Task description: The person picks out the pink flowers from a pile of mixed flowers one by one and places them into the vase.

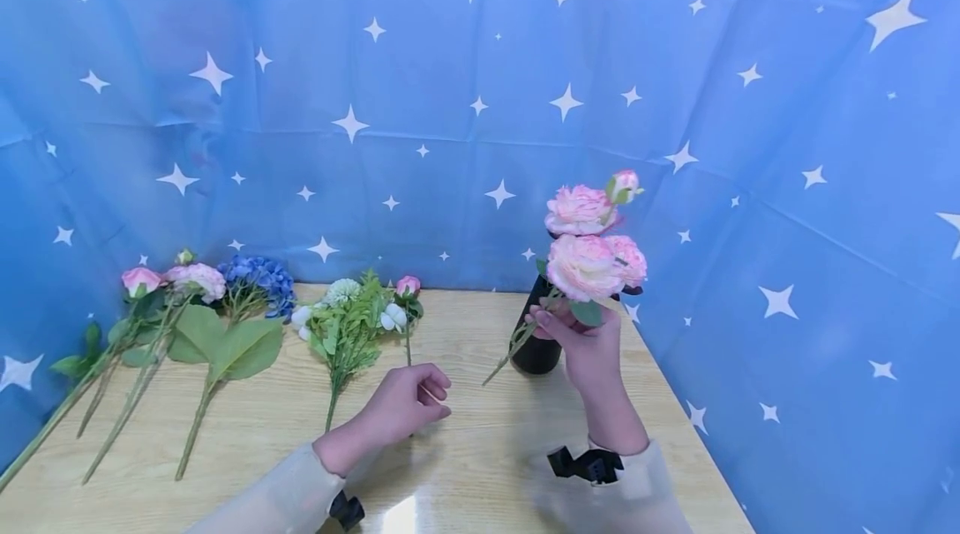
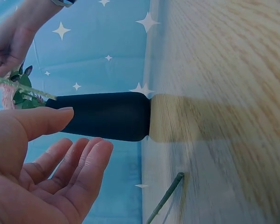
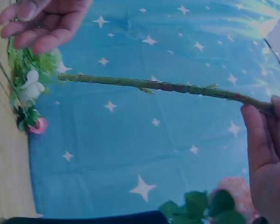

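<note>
My right hand [image 1: 596, 351] pinches the green stem [image 3: 168, 87] of an artificial pink peony [image 1: 585, 267]. That stem slants down to the left, its lower end free in the air. Just behind the hand stands a black vase [image 2: 102, 116], upright on the table. More pink blooms [image 1: 581, 209] show at the vase's mouth, partly hidden by the held flower. My left hand [image 1: 401, 405] hovers over the table, fingers loosely bent and holding nothing, as the left wrist view also shows. Under it lies the stem of a small pink bud [image 1: 408, 286].
Left of the left hand lies a green sprig with white flowers [image 1: 345, 342]. Farther left are a blue hydrangea [image 1: 262, 280] with broad leaves and pink flowers [image 1: 197, 280] on long stems. A blue star-patterned curtain [image 1: 450, 101] hangs behind the wooden table [image 1: 480, 451] and along its right side.
</note>
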Tool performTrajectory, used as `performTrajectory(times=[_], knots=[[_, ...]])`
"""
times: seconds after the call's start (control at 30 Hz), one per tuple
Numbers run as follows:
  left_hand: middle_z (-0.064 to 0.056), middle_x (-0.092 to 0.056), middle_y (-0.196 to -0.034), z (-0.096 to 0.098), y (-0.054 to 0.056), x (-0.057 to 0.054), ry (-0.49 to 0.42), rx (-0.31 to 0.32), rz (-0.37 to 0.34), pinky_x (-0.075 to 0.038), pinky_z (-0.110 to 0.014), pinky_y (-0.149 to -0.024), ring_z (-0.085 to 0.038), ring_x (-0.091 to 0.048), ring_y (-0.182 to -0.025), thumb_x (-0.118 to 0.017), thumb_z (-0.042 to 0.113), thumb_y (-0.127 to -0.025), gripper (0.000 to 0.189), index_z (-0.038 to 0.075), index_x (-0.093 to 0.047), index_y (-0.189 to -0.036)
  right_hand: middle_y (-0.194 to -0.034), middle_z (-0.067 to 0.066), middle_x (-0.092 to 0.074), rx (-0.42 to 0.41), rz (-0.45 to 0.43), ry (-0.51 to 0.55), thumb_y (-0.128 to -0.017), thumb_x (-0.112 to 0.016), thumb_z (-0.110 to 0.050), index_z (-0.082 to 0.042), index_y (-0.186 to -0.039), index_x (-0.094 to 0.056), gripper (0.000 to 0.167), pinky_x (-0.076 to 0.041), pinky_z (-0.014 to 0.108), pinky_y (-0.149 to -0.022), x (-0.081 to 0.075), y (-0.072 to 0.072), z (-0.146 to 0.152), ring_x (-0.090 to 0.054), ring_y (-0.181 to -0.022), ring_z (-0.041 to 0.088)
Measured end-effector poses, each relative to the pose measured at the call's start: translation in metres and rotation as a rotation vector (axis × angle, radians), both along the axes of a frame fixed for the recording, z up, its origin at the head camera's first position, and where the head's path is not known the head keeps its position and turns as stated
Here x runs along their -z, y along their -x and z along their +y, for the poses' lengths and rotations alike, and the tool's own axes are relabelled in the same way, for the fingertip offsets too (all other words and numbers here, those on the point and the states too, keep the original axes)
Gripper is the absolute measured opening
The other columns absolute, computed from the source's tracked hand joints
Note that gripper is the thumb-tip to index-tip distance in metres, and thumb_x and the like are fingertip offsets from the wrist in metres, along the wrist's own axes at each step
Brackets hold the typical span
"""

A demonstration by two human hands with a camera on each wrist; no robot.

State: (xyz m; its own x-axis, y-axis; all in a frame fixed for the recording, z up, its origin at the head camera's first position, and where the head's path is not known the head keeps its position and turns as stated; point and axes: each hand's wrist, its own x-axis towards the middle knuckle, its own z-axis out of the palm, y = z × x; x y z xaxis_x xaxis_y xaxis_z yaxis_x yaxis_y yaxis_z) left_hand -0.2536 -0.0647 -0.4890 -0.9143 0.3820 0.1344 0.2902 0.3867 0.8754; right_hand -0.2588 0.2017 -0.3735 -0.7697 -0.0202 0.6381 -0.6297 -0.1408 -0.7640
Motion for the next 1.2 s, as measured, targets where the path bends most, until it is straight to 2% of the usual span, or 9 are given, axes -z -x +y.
performTrajectory(times=[0.17,0.33,0.47,0.6,0.7,0.83,1.0,1.13,1.2], knots=[[-0.007,-0.072,-0.101,0.000,0.000,-0.002,0.005,-0.005,0.003,-0.057,-0.022,-0.076,-0.015,-0.066,-0.088,-0.085,0.008,-0.087,0.030,0.007,-0.071,-0.113,-0.082,0.002,-0.078,0.032,0.070,0.029,-0.090,-0.065,0.024,0.000,-0.088,-0.071,0.026,-0.065,0.028,-0.068,-0.008,-0.005,0.010,-0.082,-0.082,0.016],[-0.004,-0.071,-0.100,0.000,0.000,-0.002,0.011,-0.008,-0.003,-0.057,-0.022,-0.075,-0.015,-0.065,-0.087,-0.085,0.009,-0.086,0.031,0.008,-0.071,-0.113,-0.085,0.003,-0.081,0.056,0.097,0.057,-0.092,-0.064,0.024,0.000,-0.091,-0.076,0.027,-0.065,0.026,-0.068,-0.012,-0.008,0.021,-0.081,-0.080,0.015],[-0.006,-0.072,-0.101,0.001,0.003,-0.002,0.010,-0.008,0.006,-0.057,-0.023,-0.075,-0.014,-0.066,-0.087,-0.085,0.009,-0.087,0.031,0.009,-0.070,-0.114,-0.084,0.005,-0.081,0.074,0.112,0.102,-0.092,-0.063,0.024,0.012,-0.097,-0.074,0.017,-0.065,0.027,-0.067,-0.016,-0.006,0.030,-0.081,-0.078,0.016],[-0.009,-0.073,-0.103,0.005,0.007,-0.006,0.017,-0.014,0.024,-0.058,-0.023,-0.076,-0.011,-0.067,-0.087,-0.084,0.009,-0.088,0.030,0.010,-0.070,-0.115,-0.082,0.005,-0.079,0.101,0.167,0.128,-0.090,-0.064,0.025,0.017,-0.100,-0.072,0.015,-0.065,0.028,-0.066,-0.020,-0.003,0.041,-0.080,-0.077,0.016],[-0.005,-0.073,-0.101,0.011,0.012,-0.011,0.029,-0.026,0.054,-0.059,-0.024,-0.077,-0.010,-0.068,-0.087,-0.084,0.010,-0.089,0.029,0.011,-0.070,-0.115,-0.081,0.005,-0.078,0.118,0.195,0.146,-0.090,-0.065,0.024,0.014,-0.100,-0.074,0.017,-0.065,0.028,-0.065,-0.020,-0.003,0.048,-0.080,-0.077,0.016],[0.002,-0.072,-0.099,0.025,0.022,-0.018,0.037,-0.030,0.103,-0.060,-0.026,-0.078,-0.009,-0.070,-0.087,-0.084,0.013,-0.089,0.029,0.013,-0.070,-0.115,-0.082,0.005,-0.079,0.143,0.207,0.169,-0.090,-0.065,0.023,0.018,-0.106,-0.073,0.019,-0.065,0.028,-0.064,-0.021,-0.004,0.056,-0.080,-0.076,0.017],[0.003,-0.071,-0.102,0.044,0.035,-0.026,0.042,-0.019,0.124,-0.060,-0.030,-0.083,-0.010,-0.069,-0.090,-0.084,0.019,-0.092,0.030,0.014,-0.069,-0.118,-0.074,0.004,-0.075,0.216,0.198,0.193,-0.089,-0.067,0.023,0.014,-0.093,-0.074,0.013,-0.064,0.028,-0.063,-0.022,-0.004,0.063,-0.077,-0.071,0.016],[0.002,-0.071,-0.106,0.059,0.046,-0.033,0.024,-0.044,0.124,-0.061,-0.036,-0.088,-0.014,-0.070,-0.095,-0.084,0.023,-0.092,0.034,0.014,-0.068,-0.121,-0.069,0.005,-0.072,0.267,0.177,0.235,-0.088,-0.070,0.021,0.010,-0.081,-0.071,0.014,-0.064,0.028,-0.063,-0.026,-0.004,0.069,-0.076,-0.067,0.016],[0.001,-0.071,-0.107,0.067,0.052,-0.035,0.009,-0.057,0.118,-0.061,-0.038,-0.090,-0.016,-0.070,-0.098,-0.084,0.024,-0.091,0.036,0.014,-0.068,-0.121,-0.068,0.005,-0.070,0.298,0.175,0.243,-0.088,-0.071,0.021,0.010,-0.080,-0.070,0.014,-0.064,0.028,-0.063,-0.027,-0.005,0.071,-0.075,-0.066,0.016]])
